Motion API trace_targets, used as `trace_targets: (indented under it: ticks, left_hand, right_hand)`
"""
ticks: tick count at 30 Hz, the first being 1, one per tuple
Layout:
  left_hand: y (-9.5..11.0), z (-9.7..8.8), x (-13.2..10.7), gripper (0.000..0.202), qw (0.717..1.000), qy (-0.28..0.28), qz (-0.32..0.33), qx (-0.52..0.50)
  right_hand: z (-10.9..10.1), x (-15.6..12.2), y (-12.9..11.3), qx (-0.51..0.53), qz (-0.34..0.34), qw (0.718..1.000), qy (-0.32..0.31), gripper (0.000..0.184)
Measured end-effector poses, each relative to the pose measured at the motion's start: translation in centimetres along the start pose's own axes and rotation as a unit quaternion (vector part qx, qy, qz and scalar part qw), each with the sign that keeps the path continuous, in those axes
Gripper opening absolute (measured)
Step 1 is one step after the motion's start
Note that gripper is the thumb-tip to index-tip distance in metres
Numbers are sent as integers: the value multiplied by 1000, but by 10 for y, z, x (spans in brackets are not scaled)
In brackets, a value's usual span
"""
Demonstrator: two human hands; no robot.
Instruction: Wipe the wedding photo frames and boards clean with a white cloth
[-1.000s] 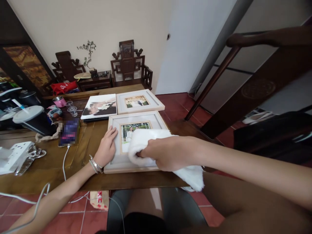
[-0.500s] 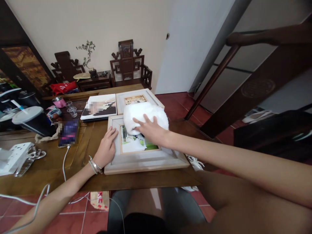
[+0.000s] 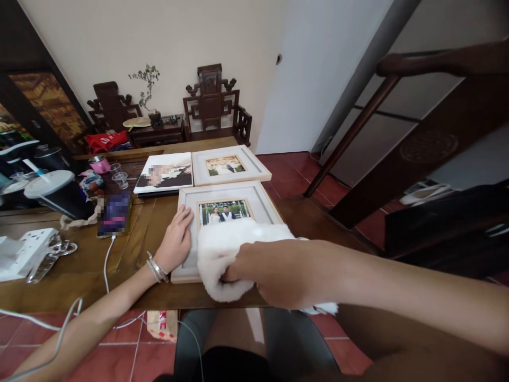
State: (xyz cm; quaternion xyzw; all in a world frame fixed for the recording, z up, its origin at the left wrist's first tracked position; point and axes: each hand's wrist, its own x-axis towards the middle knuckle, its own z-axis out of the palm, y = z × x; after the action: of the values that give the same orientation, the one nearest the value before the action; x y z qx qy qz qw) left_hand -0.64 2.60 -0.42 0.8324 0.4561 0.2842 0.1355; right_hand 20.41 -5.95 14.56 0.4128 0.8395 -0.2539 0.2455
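A light wooden picture frame (image 3: 264,199) lies face up at the table's near edge, with a photo (image 3: 225,210) of two people in its middle. My left hand (image 3: 177,241) lies with fingers stretched on the frame's left border. With my right hand (image 3: 278,270) I grip a fluffy white cloth (image 3: 230,236), which covers the lower half of the frame and hangs a little over its near edge. The fingers of that hand are partly buried in the cloth.
Behind lie a second framed photo (image 3: 254,164) and a flat photo panel (image 3: 163,172). To the left are a phone (image 3: 114,213) on a white cable, a lidded cup (image 3: 59,193), a power strip (image 3: 32,249) and small plastic cups (image 3: 120,180). Carved chairs (image 3: 210,101) stand by the wall.
My right hand has brought the white cloth from the frame's upper part down to its near edge, uncovering the photo's top half. My left hand stays on the left border.
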Motion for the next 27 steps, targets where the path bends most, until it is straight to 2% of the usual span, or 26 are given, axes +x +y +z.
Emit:
trace_targets:
  ticks: [2,4,7,9,12,16,19,22,27]
  left_hand:
    - [1,1,1,46,1000,-1,1,5]
    - [0,2,1,45,1000,-1,1,5]
    - [-1,4,2,45,1000,-5,3,5]
    - [1,4,1,46,1000,-8,2,4]
    - [6,1,1,47,1000,6,-13,-16]
    - [15,-3,1,52,997,40,-35,-61]
    - [17,-4,1,54,996,49,-29,-67]
    - [17,-4,2,56,996,51,-28,-62]
    - [14,-4,3,59,997,38,-25,-70]
  right_hand:
    - [6,10,-3,-6,3,999,47,46]
    - [13,29,2,-22,17,993,117,54]
    - [20,62,23,-86,93,975,181,72]
    - [17,79,38,-134,125,960,213,71]
    - [4,96,51,-177,115,938,274,61]
    - [-11,109,50,-181,77,942,273,56]
    - [-12,115,41,-199,49,940,272,48]
    - [-6,111,27,-228,31,938,260,45]
    - [13,85,1,-238,-5,944,229,33]
